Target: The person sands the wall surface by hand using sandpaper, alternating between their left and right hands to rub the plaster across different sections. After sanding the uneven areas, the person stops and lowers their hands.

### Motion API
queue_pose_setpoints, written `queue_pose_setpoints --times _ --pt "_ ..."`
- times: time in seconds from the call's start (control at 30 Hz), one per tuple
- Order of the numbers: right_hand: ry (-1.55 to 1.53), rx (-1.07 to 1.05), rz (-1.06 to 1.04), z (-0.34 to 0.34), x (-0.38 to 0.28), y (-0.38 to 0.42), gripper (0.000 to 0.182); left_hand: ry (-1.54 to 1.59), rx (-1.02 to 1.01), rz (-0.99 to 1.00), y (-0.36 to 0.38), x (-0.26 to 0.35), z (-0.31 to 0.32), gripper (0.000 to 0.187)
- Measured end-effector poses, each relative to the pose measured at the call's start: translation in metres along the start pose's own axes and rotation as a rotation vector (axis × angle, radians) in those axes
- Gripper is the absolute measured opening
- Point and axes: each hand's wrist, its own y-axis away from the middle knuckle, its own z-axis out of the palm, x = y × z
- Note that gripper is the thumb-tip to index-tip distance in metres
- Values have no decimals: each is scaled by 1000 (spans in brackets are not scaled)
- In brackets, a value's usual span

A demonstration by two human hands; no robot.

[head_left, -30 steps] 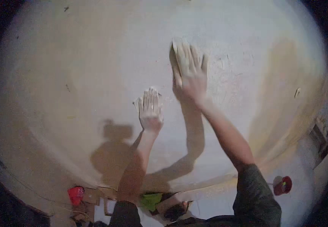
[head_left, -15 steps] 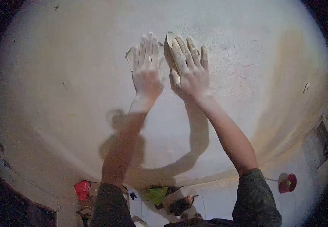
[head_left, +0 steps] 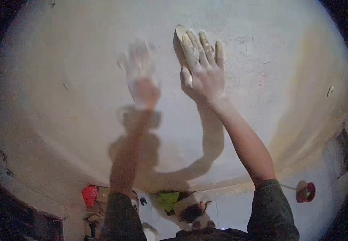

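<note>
A large pale wall (head_left: pixel 89 92) fills most of the view. My right hand (head_left: pixel 208 76), dusted white, presses a sheet of sandpaper (head_left: pixel 178 40) to it. Its fingers stretch over the sheet, whose left edge curls up past the thumb. To the left, my left hand (head_left: pixel 142 72) is smeared by motion, its fingers pointing up the wall. The edge of a second sandpaper sheet (head_left: pixel 121 66) shows faintly beside those fingers; the rest of that sheet lies under the hand or is blurred.
Scratches and rough patches mark the wall right of my right hand. Below, on the floor (head_left: pixel 232 209), are a red item (head_left: pixel 89 195), a green item (head_left: pixel 168 201) and a round dark-red object (head_left: pixel 306 192). My arms cast shadows on the wall.
My left hand has moved left along the wall with its sandpaper and is now blurred. My right hand and its sheet appear slightly higher in view, and the whole view has shifted a little.
</note>
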Motion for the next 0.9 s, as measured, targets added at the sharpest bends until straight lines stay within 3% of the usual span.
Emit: queue_pose_setpoints --times 0.03,0.13,0.17,0.23,0.3,0.37,0.4,0.43,0.5,0.53,0.8,0.87,0.9 --pt "-38 40 -19 1 0 1 74 -36 389 235 -14 -20 17 67" --pt "-114 100 -32 4 3 -1 76 -77 302 285 -5 -50 72 67" --pt "-87 81 -9 2 1 -2 74 -102 256 317 90 -63 45 67" --pt "-6 37 10 3 1 -2 72 -158 162 378 83 -35 97 67" --pt "-11 35 9 7 2 1 71 -212 63 418 169 -15 99 66" --pt "11 17 25 6 4 0 70 -254 -28 444 199 -10 118 66" --pt "-7 -1 -4 5 3 4 70 -259 -35 406 213 8 76 66" --pt "9 0 5 5 4 8 71 -953 -349 816 193 23 49 68" --pt "22 36 -6 9 3 5 73 -2309 -1092 1579 65 29 34 73" --pt "19 25 -4 11 4 5 73 -2297 -1097 1591 54 22 35 73" --pt "30 49 -9 12 4 6 71 -320 -274 -14 27 6 39 67" --pt "12 43 1 7 0 5 71 -66 68 223 95 20 66 56" --pt "6 45 -4 6 -2 9 71 -72 70 218 123 17 78 56"
